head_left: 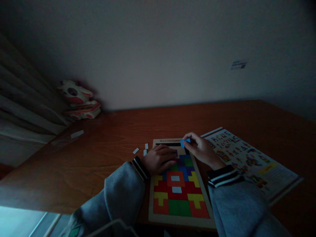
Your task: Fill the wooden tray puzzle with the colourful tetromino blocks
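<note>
A wooden puzzle board (181, 220) lies on the table, its lower part filled with red, yellow, green, orange and blue pieces. Resting flat over the upper left of the board is my left hand (160, 158), fingers stretched out to the right on the pieces. A light blue puzzle piece (185, 142) is pinched between the thumb and fingers of my right hand (201, 149), at the board's upper right corner. Part of the board's left side is hidden under my left hand.
Several small white pieces (136, 150) lie left of the board. A printed pattern sheet (249, 161) spreads over the table (118, 131) to the right. At the back left sits a white and red animal figure (79, 100) beside a curtain (24, 98).
</note>
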A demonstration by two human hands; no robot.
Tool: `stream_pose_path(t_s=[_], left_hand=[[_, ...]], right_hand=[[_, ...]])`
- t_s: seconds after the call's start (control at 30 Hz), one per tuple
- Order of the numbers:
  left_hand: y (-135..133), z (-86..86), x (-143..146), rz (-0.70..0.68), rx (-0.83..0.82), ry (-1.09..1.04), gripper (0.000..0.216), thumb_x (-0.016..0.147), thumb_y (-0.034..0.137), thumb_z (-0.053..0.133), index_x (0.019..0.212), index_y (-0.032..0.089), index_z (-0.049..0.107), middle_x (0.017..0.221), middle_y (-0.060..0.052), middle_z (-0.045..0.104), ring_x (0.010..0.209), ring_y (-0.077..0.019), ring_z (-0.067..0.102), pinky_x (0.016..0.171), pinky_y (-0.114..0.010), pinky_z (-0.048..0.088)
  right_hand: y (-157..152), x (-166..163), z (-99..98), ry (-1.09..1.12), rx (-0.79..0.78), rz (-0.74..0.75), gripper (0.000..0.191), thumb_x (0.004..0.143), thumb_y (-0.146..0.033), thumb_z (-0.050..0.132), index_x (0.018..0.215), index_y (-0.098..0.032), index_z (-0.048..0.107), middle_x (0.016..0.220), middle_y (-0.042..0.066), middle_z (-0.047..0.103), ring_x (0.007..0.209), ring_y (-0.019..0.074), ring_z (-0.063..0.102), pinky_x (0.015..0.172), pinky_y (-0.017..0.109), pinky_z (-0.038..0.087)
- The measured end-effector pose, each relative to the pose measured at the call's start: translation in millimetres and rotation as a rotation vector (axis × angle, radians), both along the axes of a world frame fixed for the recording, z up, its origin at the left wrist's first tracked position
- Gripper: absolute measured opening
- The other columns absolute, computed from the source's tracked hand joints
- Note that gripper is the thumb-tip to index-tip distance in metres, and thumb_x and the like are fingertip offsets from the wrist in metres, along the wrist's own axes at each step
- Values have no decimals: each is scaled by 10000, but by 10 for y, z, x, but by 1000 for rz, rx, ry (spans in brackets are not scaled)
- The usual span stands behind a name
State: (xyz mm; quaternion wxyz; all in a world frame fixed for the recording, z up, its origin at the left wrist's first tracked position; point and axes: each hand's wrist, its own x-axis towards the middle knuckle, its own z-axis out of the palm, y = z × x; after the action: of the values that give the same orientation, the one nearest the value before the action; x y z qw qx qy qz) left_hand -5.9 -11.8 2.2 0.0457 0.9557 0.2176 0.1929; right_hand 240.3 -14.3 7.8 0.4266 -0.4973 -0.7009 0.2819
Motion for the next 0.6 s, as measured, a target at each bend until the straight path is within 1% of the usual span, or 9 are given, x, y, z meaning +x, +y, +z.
stream_pose_path(t_s=[0.07, 0.13, 0.23, 0.33, 0.4, 0.47, 0.53, 0.6], left_hand=[[-9, 16, 1, 6, -23, 23, 384, 1021, 417, 440, 1301, 225, 622, 1356, -67, 615, 1235, -252, 520, 1065, -436, 428], [-19, 31, 1, 32, -42, 41, 395, 1017, 432, 439, 1310, 233, 615, 1377, -72, 592, 1240, -270, 507, 1058, -462, 425], [-25, 38, -3, 67, -58, 29, 402, 1015, 441, 437, 1313, 236, 611, 1364, -89, 587, 1240, -280, 500, 1040, -479, 429], [-21, 26, -6, 93, -67, 1, 403, 1017, 439, 430, 1319, 239, 607, 1357, -92, 587, 1237, -275, 499, 1042, -479, 421], [-19, 18, -5, 112, -68, 6, 402, 1015, 444, 431, 1314, 245, 611, 1363, -89, 588, 1242, -281, 495, 1044, -491, 408], [-22, 16, 1, 129, -68, 24, 403, 1016, 450, 426, 1322, 258, 604, 1375, -82, 588, 1253, -289, 490, 1040, -504, 394], [-30, 22, 7, 148, -72, 34, 400, 1023, 449, 411, 1328, 268, 596, 1388, -72, 587, 1263, -288, 490, 1041, -505, 378], [-39, 32, 12, 162, -80, 29, 397, 1031, 438, 394, 1330, 267, 591, 1384, -66, 596, 1266, -279, 495, 1048, -496, 364]], right_hand=[[-5, 0, 7, -31, -19, 23, 165, 902, -388, 549, 960, -240, 594, 882, 25, 682, 819, 188, 655, 715, 298, 517], [-4, 3, 7, -54, -32, 29, 179, 914, -392, 537, 990, -246, 608, 911, 26, 699, 826, 190, 664, 708, 299, 521], [7, 14, -11, -90, -22, 37, 209, 935, -395, 509, 1036, -256, 629, 975, 31, 721, 821, 187, 674, 696, 299, 525], [11, 17, -37, -148, 5, 53, 229, 948, -378, 492, 1053, -251, 651, 973, 36, 729, 775, 178, 670, 668, 298, 522], [3, 3, -43, -200, 24, 57, 230, 930, -362, 525, 1077, -246, 659, 928, 35, 726, 746, 175, 663, 653, 299, 520], [-10, -29, -38, -250, 47, 52, 246, 883, -352, 605, 1097, -245, 659, 897, 31, 715, 760, 181, 666, 673, 308, 529], [-22, -71, -27, -276, 63, 48, 278, 831, -329, 678, 1093, -242, 653, 927, 36, 711, 807, 190, 678, 715, 323, 542], [-25, -111, -22, -282, 71, 50, 280, 808, -294, 704, 1076, -240, 645, 994, 48, 715, 856, 196, 688, 756, 341, 550]])
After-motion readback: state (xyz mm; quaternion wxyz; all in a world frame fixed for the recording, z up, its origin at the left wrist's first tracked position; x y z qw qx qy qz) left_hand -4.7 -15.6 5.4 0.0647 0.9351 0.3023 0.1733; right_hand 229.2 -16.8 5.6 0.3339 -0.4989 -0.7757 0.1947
